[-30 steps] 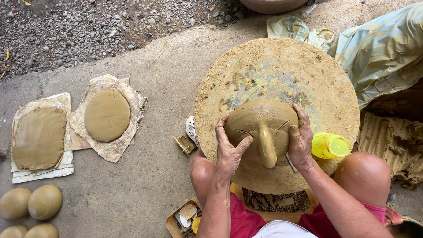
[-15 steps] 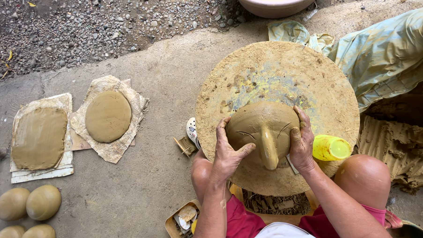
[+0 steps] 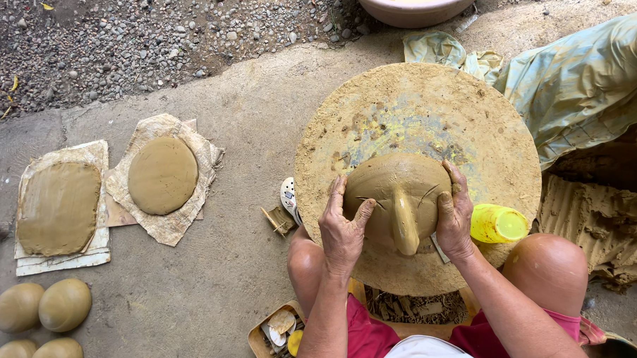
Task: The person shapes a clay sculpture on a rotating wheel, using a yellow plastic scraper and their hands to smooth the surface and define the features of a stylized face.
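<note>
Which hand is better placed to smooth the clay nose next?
Left, probably. The left hand has its thumb stretched across the clay face toward the nose. The right hand cups the outer side, fingers wrapped around the edge, farther from the nose.

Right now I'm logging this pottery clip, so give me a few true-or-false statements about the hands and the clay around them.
1. Both hands, the left hand and the right hand, press the sides of the clay face. True.
2. The clay face sits on a square metal tray. False: it sits on a round board.
3. A yellow cup lies beside the right hand. True.
4. The four clay balls sit on the round board. False: they rest on the ground at far left.
</note>
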